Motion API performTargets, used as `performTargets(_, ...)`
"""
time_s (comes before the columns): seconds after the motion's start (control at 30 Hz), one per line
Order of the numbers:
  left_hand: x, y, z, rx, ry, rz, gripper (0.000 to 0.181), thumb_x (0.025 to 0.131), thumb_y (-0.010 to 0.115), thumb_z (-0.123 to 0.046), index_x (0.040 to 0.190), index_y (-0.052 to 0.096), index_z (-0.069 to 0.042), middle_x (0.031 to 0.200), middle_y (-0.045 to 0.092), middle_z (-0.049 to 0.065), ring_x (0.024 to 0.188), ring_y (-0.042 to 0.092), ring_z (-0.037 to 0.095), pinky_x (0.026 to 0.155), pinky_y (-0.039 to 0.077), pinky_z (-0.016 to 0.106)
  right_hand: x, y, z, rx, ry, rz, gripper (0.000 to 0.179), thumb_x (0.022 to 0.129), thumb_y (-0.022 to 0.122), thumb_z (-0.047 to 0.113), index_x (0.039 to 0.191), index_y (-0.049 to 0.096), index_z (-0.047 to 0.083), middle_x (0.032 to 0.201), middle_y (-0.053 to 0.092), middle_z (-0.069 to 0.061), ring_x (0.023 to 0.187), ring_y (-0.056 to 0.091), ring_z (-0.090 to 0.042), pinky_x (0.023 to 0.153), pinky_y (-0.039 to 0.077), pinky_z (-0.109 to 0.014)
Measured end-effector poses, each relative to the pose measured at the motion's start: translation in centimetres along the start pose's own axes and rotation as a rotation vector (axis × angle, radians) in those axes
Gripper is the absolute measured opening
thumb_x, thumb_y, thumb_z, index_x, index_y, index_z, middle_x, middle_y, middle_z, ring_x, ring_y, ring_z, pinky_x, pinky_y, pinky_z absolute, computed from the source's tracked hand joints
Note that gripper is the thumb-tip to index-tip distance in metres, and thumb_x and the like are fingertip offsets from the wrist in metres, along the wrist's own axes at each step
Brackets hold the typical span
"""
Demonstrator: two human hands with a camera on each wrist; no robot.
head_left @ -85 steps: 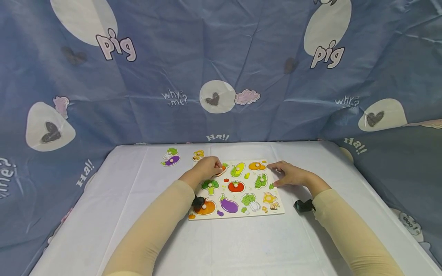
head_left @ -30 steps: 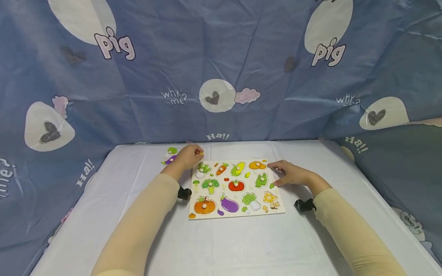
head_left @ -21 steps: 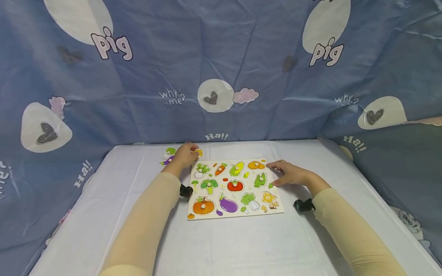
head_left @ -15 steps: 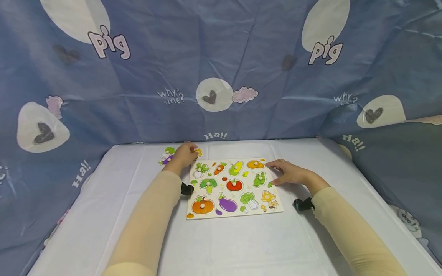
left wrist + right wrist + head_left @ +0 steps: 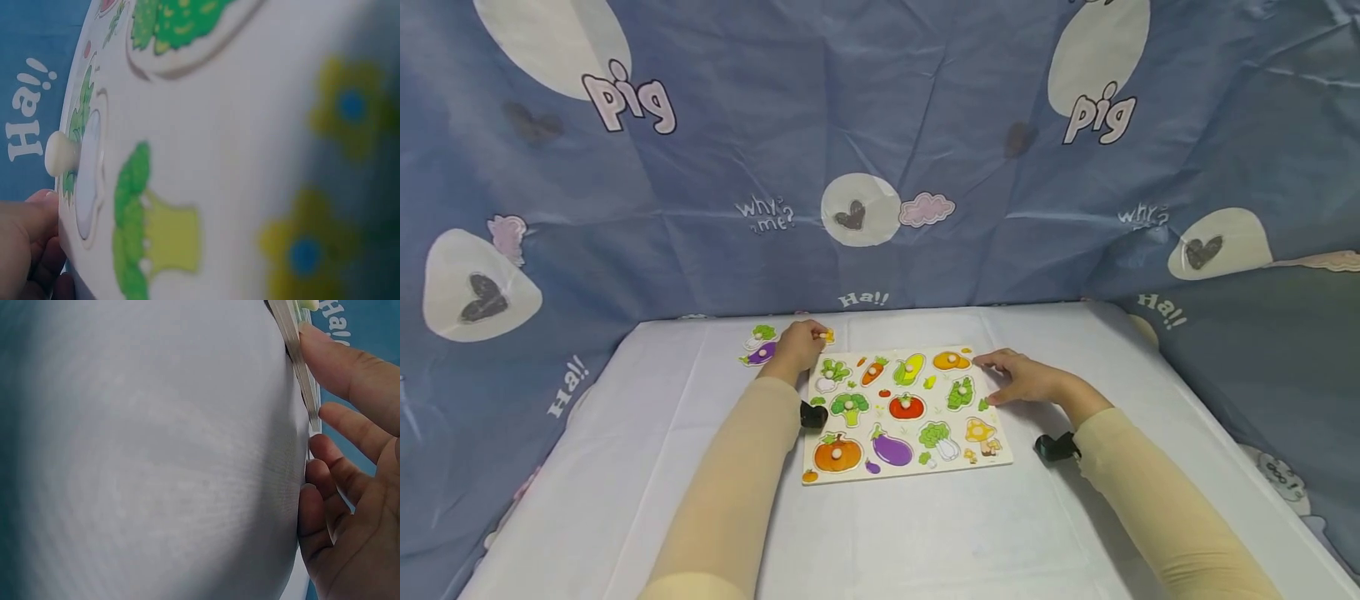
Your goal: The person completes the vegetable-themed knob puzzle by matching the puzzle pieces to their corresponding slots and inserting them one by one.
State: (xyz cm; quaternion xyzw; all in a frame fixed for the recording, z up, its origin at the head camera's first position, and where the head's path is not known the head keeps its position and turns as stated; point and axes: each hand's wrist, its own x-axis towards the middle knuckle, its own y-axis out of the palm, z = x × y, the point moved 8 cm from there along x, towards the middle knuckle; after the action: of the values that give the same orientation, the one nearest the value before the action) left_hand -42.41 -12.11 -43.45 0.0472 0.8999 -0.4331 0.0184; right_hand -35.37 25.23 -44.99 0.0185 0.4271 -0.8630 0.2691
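Note:
In the head view my left hand (image 5: pixel 800 343) is past the puzzle board's upper left corner, thumb and fingers pinching a yellow mushroom piece (image 5: pixel 830 337) that lies on the table. The left wrist view shows its curled fingers (image 5: pixel 44 215) beyond the board's edge, the piece hidden there. My right hand (image 5: pixel 1026 379) rests at the right edge of the white wooden puzzle board (image 5: pixel 868 433), thumb and fingertips spread against it. Knobbed carrot (image 5: pixel 873 372), tomato (image 5: pixel 906 407), pumpkin (image 5: pixel 837 454) and several other pieces sit in their recesses. The eggplant, cabbage and mushroom pictures in the front row show no knobs.
Left of the left hand lie a loose eggplant piece (image 5: pixel 760 354) and a cabbage piece (image 5: pixel 761 336), close together. A white cloth covers the table (image 5: pixel 925 542). A blue printed curtain (image 5: pixel 722 267) stands behind it.
My left hand has left the carrot piece, now in its recess, and gone to the mushroom piece at the back; its raised fingers have come down onto it. The right hand stays at the board's edge.

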Motion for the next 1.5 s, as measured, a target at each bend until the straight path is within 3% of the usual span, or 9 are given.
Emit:
performTargets(0.17,0.1,-0.1,0.1,0.07,-0.038,-0.002,0.024,0.105,0.05,-0.013,0.125,0.061,-0.005,0.12,0.063,0.015,0.113,0.058,0.034,0.097,0.046,0.046,-0.1,-0.2,0.3,0.001,-0.007,-0.002,0.082,0.083,0.083,0.029,0.152,0.042,0.013,0.149,0.036,-0.022,0.137,0.034,-0.041,0.112,0.028,-0.058)
performTargets(0.33,0.2,-0.1,0.1,0.137,-0.029,0.004,0.023,0.106,0.05,-0.016,0.123,0.061,-0.005,0.122,0.06,0.018,0.116,0.055,0.038,0.1,0.044,0.048,0.0,-0.1,0.2,0.011,-0.003,-0.002,0.083,0.083,0.084,0.03,0.152,0.042,0.012,0.15,0.035,-0.022,0.138,0.032,-0.041,0.113,0.027,-0.058)
performTargets(0.57,0.2,0.1,1.0,0.174,-0.026,0.019,0.027,0.107,0.049,-0.017,0.125,0.061,-0.001,0.126,0.056,0.021,0.123,0.05,0.041,0.107,0.038,0.05,-0.3,0.3,0.1,0.01,0.006,0.002,0.083,0.083,0.083,0.031,0.153,0.041,0.013,0.151,0.034,-0.021,0.139,0.031,-0.042,0.113,0.026,-0.06)
performTargets(0.8,0.0,-0.2,1.4,0.205,-0.033,0.013,0.028,0.107,0.047,-0.019,0.123,0.061,0.0,0.124,0.056,0.022,0.123,0.051,0.04,0.107,0.039,0.05,-0.4,0.4,0.2,-0.011,0.002,0.004,0.084,0.084,0.083,0.031,0.153,0.04,0.012,0.152,0.034,-0.021,0.139,0.031,-0.042,0.113,0.025,-0.06)
performTargets(1.13,-0.5,-2.1,1.1,0.198,0.035,-0.108,0.031,0.107,0.045,-0.019,0.125,0.059,0.003,0.127,0.055,0.023,0.127,0.047,0.042,0.108,0.035,0.052,-0.4,0.2,0.4,-0.033,-0.003,-0.005,0.084,0.084,0.082,0.032,0.154,0.04,0.012,0.153,0.033,-0.021,0.139,0.03,-0.042,0.114,0.024,-0.061)
performTargets(1.5,-1.2,-2.3,-0.5,0.167,0.152,-0.05,0.029,0.108,0.047,-0.021,0.122,0.06,0.0,0.135,0.052,0.022,0.135,0.04,0.04,0.113,0.03,0.049,-0.4,0.2,0.4,-0.038,-0.004,-0.005,0.082,0.085,0.082,0.03,0.153,0.04,0.012,0.153,0.033,-0.022,0.14,0.03,-0.043,0.114,0.025,-0.06)
